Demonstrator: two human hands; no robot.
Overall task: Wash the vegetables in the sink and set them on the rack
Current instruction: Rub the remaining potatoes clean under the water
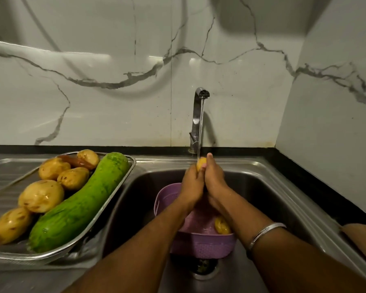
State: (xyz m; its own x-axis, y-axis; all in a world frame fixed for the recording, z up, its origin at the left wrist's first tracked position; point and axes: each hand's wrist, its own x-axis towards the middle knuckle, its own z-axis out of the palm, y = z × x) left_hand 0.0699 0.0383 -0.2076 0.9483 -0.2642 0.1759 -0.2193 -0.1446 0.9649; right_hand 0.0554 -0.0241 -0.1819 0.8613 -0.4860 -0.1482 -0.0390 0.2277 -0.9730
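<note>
Hands, left and right, grip potato under tap stream; colander below, rack beside.

colander fills sink centre, faucet behind, rack crowded left

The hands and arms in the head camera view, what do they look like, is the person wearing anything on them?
Both forearms are bare, with no sleeves in view, and neither the left hand nor the right hand wears a glove. A thin silver bangle circles the right forearm. I can't make out any rings.
</note>
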